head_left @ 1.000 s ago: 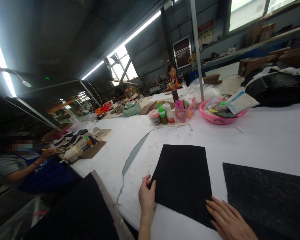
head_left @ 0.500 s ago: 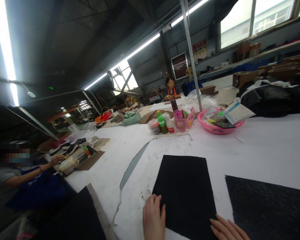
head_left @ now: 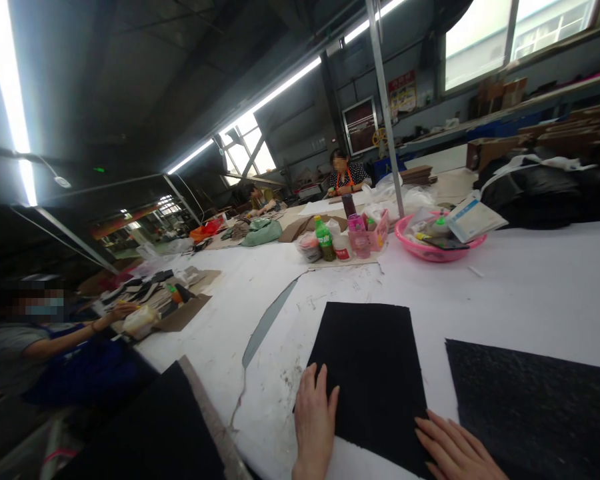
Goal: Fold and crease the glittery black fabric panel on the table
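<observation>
A flat black sheet (head_left: 370,373), four-sided with straight edges, lies on the white-covered table (head_left: 220,320) in front of me. On its left edge rests my left hand (head_left: 316,413), fingers stretched out and thumb apart. My right hand (head_left: 453,443) lies flat over the lower right edge, fingers extended. Neither hand is closed on anything. To the right is a second black sheet (head_left: 540,400) with a speckled surface, close to my right hand but apart from the first sheet. More black material (head_left: 155,427) with a grey border sits at the lower left.
A pink basin (head_left: 437,250) of small items stands behind the sheets, beside a metal pole (head_left: 387,113). Left of it are a green bottle (head_left: 325,239) and a pink basket (head_left: 377,233). A masked co-worker (head_left: 55,347) sits at the left edge; others work farther back.
Both hands appear slightly higher in the picture, still on the black sheet. My left hand has slid a little along its left edge. The view has shifted slightly.
</observation>
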A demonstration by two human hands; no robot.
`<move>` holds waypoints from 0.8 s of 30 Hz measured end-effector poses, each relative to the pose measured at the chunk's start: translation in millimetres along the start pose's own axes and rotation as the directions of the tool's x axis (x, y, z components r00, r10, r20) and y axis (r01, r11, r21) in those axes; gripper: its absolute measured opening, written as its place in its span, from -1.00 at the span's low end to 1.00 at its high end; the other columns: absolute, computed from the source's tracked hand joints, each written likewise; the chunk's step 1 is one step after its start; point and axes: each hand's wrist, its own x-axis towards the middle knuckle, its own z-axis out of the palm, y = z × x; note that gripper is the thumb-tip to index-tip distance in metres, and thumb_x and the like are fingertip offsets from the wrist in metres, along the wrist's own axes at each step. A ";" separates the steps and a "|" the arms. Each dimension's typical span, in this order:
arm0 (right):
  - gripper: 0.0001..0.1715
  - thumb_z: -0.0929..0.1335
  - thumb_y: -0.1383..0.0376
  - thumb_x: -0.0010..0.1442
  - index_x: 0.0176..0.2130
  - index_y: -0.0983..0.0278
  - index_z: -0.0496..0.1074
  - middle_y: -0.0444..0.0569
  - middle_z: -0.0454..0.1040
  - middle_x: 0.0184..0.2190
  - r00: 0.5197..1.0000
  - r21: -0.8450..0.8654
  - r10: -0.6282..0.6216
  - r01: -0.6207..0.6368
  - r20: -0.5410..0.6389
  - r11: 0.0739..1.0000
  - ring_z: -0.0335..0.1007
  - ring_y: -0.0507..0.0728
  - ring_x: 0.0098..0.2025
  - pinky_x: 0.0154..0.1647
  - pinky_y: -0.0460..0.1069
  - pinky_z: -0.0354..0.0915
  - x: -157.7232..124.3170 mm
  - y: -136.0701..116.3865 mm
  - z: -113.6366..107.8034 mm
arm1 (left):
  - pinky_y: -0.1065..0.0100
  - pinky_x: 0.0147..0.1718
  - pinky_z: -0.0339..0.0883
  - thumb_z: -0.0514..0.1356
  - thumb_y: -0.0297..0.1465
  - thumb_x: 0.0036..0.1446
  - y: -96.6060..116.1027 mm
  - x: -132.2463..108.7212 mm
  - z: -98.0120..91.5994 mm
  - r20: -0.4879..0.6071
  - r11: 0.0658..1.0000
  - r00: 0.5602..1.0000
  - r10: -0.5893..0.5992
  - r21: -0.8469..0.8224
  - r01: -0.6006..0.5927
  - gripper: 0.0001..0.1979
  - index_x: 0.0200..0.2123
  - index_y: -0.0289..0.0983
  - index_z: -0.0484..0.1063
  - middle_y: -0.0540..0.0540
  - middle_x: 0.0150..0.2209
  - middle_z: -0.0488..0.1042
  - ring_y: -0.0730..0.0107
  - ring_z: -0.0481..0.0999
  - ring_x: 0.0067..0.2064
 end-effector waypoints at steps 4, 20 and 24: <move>-0.63 0.14 0.30 0.42 -0.07 0.25 0.48 -0.09 0.51 -0.04 0.997 0.077 0.064 -0.067 0.037 0.995 0.43 0.11 -0.03 -0.10 0.01 0.31 -2.8 -5.4 1.5 | 0.08 0.08 0.35 0.13 -0.31 0.24 -3.9 8.2 12.9 -0.013 0.999 1.000 0.007 0.053 -0.006 -0.62 0.09 -0.30 0.41 -0.25 0.10 0.42 0.07 0.40 0.13; -0.89 0.30 0.39 0.35 -0.24 0.21 0.40 -0.08 0.41 -0.30 0.582 0.099 0.713 -0.797 0.391 0.596 0.32 0.18 -0.25 -0.26 0.08 0.22 -38.5 39.3 -111.8 | 0.15 -0.15 0.43 -0.03 -0.17 0.34 65.2 13.1 -25.0 -0.233 0.885 0.915 0.328 -0.263 -0.384 -0.63 -0.06 -0.28 0.43 -0.20 -0.14 0.45 0.13 0.47 -0.10; -0.80 0.43 0.47 0.21 -0.20 0.21 0.40 -0.10 0.40 -0.27 0.553 0.038 0.681 -0.789 0.480 0.614 0.30 0.19 -0.23 -0.25 0.08 0.20 -44.4 44.4 -111.1 | 0.35 -0.25 0.41 0.04 -0.42 0.32 140.0 -13.0 -36.2 -0.035 0.646 0.821 0.570 -0.598 -0.475 -0.84 -0.17 -0.19 0.42 -0.06 -0.25 0.45 0.34 0.48 -0.20</move>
